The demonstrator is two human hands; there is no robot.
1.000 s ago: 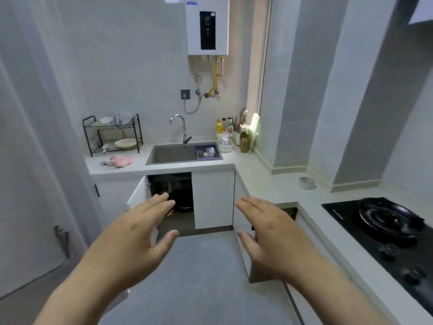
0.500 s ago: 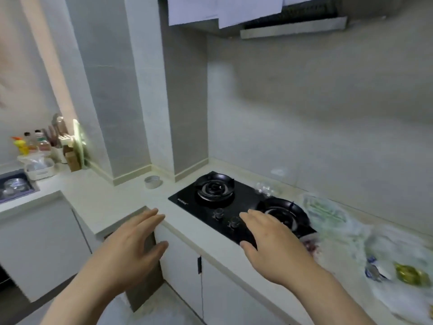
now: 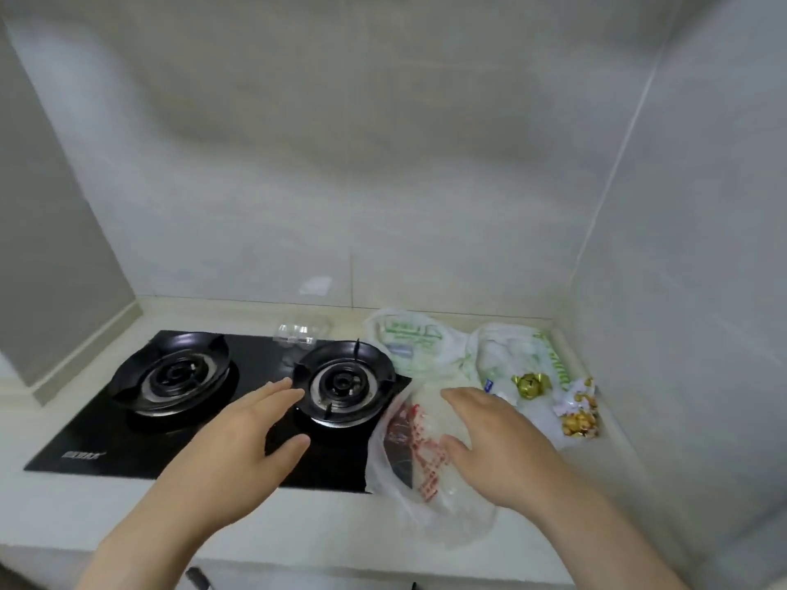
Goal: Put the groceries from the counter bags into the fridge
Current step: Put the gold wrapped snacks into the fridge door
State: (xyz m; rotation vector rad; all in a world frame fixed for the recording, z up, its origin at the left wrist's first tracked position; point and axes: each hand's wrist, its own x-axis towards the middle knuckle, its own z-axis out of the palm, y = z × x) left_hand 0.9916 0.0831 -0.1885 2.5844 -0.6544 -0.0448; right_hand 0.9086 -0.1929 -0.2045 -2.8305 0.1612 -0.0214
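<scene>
— What lies nearest on the countertop [image 3: 85,517]?

— A thin clear bag [image 3: 419,457] with red print, slumped just right of the black gas hob [image 3: 127,432], with its edge over the glass. Something dark and something pale show through it.

— And the hands?

— The right hand [image 3: 498,445] is over that bag, fingers spread and loosely bent, gripping nothing. I cannot tell whether it touches the plastic. The left hand [image 3: 238,440] hovers above the hob near the right burner [image 3: 340,385], fingers nearly straight, empty.

— Further back?

— A white bag with green print [image 3: 409,347], then a second white bag [image 3: 502,355] towards the corner. A gold-wrapped item [image 3: 530,385] and a packet of yellow snacks [image 3: 579,415] lie by it. A clear plastic carton [image 3: 298,332] sits behind the burner.
</scene>
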